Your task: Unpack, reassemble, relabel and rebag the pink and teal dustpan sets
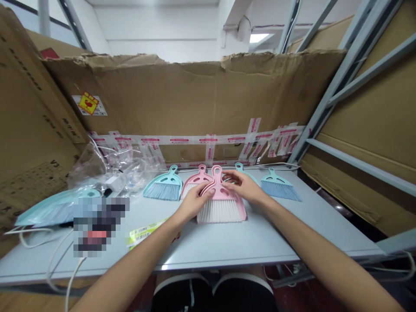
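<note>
Pink brush-and-dustpan set between both hands

shorts: black, thin pale line | hems: white | forearms: bare

Bright overhead light, stretched edges.

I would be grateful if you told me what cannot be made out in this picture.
In the head view:
- Yellow-green packet: partly behind the left forearm.
- Item at the left: masked by pixel blocks.
- Rear blue-green dustpan: mostly behind the right hand and front pink dustpan.
- Small print on the left box: too blurred to read.
</note>
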### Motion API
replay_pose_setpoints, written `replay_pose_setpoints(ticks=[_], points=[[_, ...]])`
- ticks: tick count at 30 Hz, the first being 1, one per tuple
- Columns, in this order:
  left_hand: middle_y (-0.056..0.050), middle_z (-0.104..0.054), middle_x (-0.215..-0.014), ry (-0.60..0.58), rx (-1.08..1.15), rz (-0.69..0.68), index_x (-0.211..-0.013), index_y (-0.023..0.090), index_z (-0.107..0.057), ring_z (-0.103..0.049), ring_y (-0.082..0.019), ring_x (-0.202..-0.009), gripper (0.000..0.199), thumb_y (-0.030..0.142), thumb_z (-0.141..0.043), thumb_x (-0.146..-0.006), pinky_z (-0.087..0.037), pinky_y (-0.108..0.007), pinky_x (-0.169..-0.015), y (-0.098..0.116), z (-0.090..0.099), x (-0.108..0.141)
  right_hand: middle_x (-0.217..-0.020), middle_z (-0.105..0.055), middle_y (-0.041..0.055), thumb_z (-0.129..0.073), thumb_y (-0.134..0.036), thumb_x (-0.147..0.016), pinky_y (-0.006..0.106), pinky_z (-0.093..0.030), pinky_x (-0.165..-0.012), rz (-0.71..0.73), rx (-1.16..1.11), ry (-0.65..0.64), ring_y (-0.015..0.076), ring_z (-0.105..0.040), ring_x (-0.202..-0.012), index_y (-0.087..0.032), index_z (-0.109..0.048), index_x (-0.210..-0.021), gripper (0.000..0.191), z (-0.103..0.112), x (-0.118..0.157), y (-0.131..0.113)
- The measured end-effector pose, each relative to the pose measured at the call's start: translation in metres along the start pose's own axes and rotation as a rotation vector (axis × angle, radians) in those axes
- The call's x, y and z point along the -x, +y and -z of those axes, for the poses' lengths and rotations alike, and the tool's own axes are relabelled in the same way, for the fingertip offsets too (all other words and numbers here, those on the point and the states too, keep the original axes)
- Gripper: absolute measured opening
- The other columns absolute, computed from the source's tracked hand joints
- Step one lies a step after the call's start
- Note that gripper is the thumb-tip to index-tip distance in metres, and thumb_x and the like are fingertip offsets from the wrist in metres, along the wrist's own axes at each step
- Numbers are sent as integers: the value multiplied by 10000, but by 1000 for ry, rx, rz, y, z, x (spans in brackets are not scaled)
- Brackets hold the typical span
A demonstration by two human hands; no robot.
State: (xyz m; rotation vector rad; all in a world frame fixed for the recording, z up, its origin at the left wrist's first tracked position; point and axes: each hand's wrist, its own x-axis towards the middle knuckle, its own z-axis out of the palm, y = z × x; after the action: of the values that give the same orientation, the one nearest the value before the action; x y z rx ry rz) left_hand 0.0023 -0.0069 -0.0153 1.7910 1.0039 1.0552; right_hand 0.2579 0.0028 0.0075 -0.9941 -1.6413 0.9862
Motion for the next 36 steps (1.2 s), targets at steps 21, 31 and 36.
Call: replay_pose_setpoints(ticks=[21,31,36], points=[[-53,-869,-1188,25,30,-49,-1218,208,-890,-771,-309,-1116,479,605,-711,-1021,-590,-392,-1007,22,3,6,-802,-716,18,-867,-660,-862,319,-484,-698,2,-55,-30,188,-605,-736,-208,-798,-911,460,-24,10,-9],[-68,-871,-1228,48,27,-65,-1218,209,-899,-796,-338,-1145,471,595,-734,-1004,-611,-458,-1060,23,2,6,-776,-695,4,-878,-658,-847,320,-479,-705,-11,-84,-20,171,-593,-711,-202,-776,-884,469,-27,11,-13],[-57,-869,-1236,62,18,-49,-1201,226,-904,-795,-334,-1169,446,585,-768,-976,-602,-468,-1096,21,3,5,-757,-691,1,-887,-662,-840,325,-481,-693,-24,-92,-9,173,-598,-696,-204,-765,-891,476,-29,11,-12]])
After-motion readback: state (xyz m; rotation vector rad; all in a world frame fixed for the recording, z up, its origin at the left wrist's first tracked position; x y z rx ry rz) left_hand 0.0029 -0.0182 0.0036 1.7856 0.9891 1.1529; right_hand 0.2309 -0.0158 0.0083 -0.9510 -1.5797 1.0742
